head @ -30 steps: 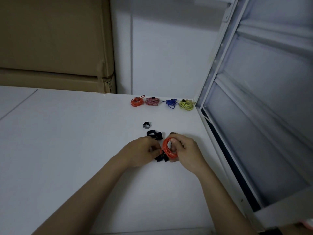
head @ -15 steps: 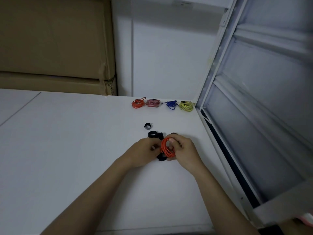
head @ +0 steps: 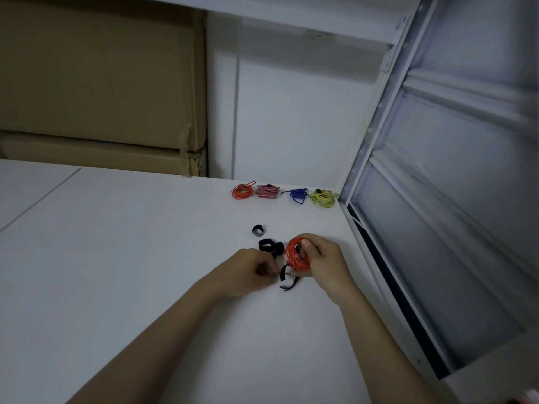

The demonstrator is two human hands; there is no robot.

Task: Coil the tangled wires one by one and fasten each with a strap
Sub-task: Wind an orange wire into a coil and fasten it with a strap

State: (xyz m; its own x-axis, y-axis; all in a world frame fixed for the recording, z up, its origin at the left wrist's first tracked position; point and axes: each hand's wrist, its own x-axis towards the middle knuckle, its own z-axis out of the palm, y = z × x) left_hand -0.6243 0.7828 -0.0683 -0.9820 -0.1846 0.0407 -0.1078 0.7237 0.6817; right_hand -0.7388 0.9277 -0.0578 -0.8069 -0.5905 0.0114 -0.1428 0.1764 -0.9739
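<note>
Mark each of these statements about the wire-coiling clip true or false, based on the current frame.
1. The right hand grips an orange wire coil. True.
2. Four finished coils lie in a row at the far edge of the table. True: orange, pink, blue, yellow-green.
3. The left hand is empty and rests flat. False: its fingers pinch a black strap below the held coil.
4. The blue coil is at the right end of the row. False: the yellow-green one is.
5. Spare black straps lie on the table beyond the hands. True.
</note>
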